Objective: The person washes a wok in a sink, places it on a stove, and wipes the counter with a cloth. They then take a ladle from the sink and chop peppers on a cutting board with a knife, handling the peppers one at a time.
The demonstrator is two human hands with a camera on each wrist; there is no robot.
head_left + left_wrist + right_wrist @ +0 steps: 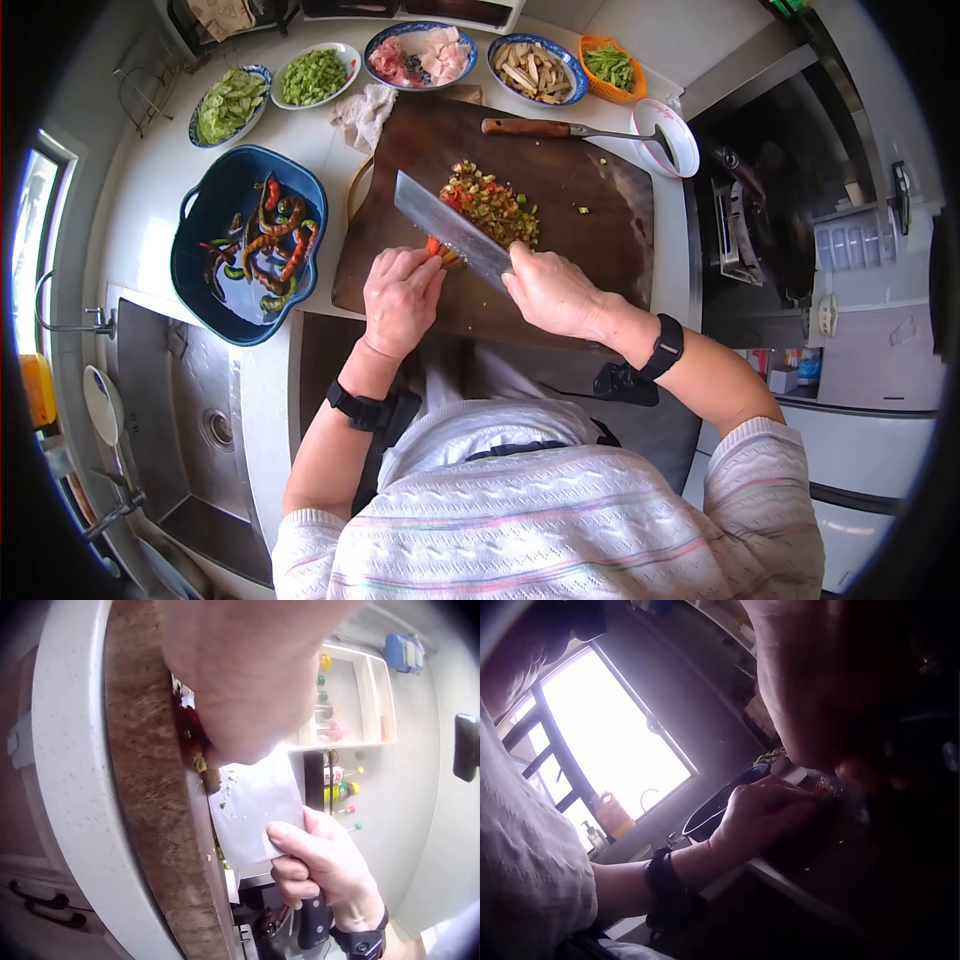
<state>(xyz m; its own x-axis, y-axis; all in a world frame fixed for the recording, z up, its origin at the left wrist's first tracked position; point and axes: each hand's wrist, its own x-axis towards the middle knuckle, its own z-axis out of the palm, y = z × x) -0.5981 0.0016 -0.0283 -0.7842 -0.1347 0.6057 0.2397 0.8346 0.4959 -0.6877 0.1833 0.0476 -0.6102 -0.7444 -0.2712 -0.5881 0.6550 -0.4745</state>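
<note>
On the dark wooden cutting board (420,140), my left hand (400,300) holds a red chili pepper (433,245) down with bent fingers. My right hand (560,295) grips a cleaver (445,225), its handle mostly hidden under the palm in the head view. The blade stands beside the left fingertips, with small bits stuck to its face. In the left wrist view the thumb of the right hand (322,862) lies against the blade, and the black handle (315,922) shows below the fingers. Beyond the blade lies a heap of chopped peppers (490,200) in red and green.
A blue basin (185,250) of whole chilies (265,235) stands left, above the sink (200,400). Several dishes of cut food line the back, among them a meat plate (422,55) and an orange basket (612,70). A wooden-handled spatula (530,128) reaches a white bowl (665,115).
</note>
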